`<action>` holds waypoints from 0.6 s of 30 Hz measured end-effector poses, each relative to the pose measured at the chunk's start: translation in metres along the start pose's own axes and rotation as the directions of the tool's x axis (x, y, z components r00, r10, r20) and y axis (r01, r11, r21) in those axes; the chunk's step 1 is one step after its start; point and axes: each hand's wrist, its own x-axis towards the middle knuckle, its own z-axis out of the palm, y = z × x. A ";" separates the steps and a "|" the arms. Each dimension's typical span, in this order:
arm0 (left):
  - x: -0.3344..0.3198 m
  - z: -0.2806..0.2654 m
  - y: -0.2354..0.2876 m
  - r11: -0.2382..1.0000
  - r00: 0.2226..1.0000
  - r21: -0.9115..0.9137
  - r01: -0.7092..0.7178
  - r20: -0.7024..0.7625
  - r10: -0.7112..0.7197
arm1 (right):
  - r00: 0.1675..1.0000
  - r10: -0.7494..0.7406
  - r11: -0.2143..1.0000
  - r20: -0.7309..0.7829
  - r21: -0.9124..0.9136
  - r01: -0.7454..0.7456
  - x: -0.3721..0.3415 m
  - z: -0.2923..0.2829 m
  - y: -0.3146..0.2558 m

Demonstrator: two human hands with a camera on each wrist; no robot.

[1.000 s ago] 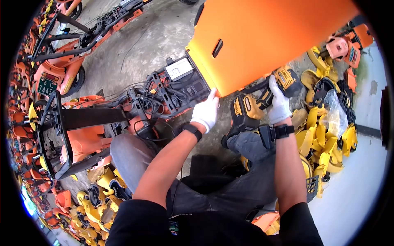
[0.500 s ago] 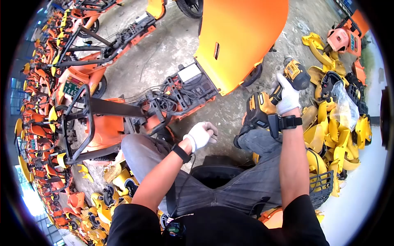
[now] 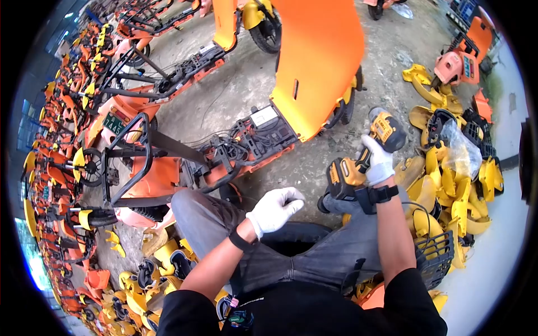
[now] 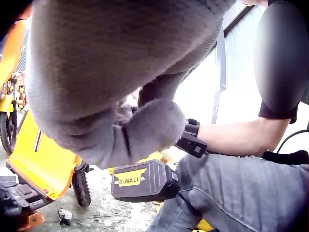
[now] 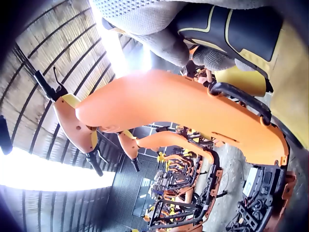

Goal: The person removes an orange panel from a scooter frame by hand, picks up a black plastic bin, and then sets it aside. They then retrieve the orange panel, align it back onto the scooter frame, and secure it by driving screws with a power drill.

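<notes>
My gloved right hand [image 3: 379,161] grips the handle of a yellow and black cordless impact driver [image 3: 388,132], its nose pointing forward. Its battery [image 4: 145,181] faces the left wrist camera, a DeWALT label on it. My left hand [image 3: 276,210], also in a white glove, hovers over my lap with fingers loosely curled; nothing shows between them, though the palm is hidden. Beyond the hands stands an orange scooter with its large front panel [image 3: 322,61] upright. Behind that panel, its floor section lies uncovered, showing wiring [image 3: 230,147] and a white-labelled box [image 3: 263,116].
Yellow plastic parts [image 3: 443,182] and a clear plastic bag [image 3: 460,151] lie heaped on the right, beside a black basket [image 3: 434,257]. More yellow parts [image 3: 134,291] lie at lower left. Stripped scooters [image 3: 185,70] stand beyond and along the left.
My left hand has come away from the scooter's panel edge and drawn back over my lap. The right hand keeps the impact driver, now apart from the panel. The view has shifted back.
</notes>
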 end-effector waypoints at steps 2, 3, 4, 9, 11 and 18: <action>-0.008 0.004 0.014 0.995 0.992 0.058 0.080 0.094 -0.085 | 0.999 0.039 0.999 0.016 0.024 -0.039 -0.018 -0.001 0.007; -0.009 0.009 0.013 0.976 0.970 -0.038 0.216 0.125 -0.210 | 0.998 0.055 0.996 0.032 0.067 -0.057 -0.030 0.002 0.007; -0.012 0.014 0.013 0.928 0.929 -0.124 0.351 0.167 -0.330 | 0.998 0.056 0.996 0.027 0.064 -0.057 -0.028 -0.005 0.024; -0.026 0.025 0.010 0.959 0.923 0.111 0.259 0.263 -0.280 | 0.993 0.095 0.991 0.069 -0.098 -0.088 -0.045 -0.008 0.058; -0.034 0.031 -0.002 0.970 0.947 0.238 0.044 0.301 -0.117 | 0.987 0.134 0.978 0.089 -0.174 -0.117 -0.046 -0.011 0.069; -0.046 0.034 -0.015 0.960 0.953 0.280 0.004 0.290 -0.089 | 0.963 -0.164 0.934 0.213 -0.282 0.221 -0.058 0.026 0.071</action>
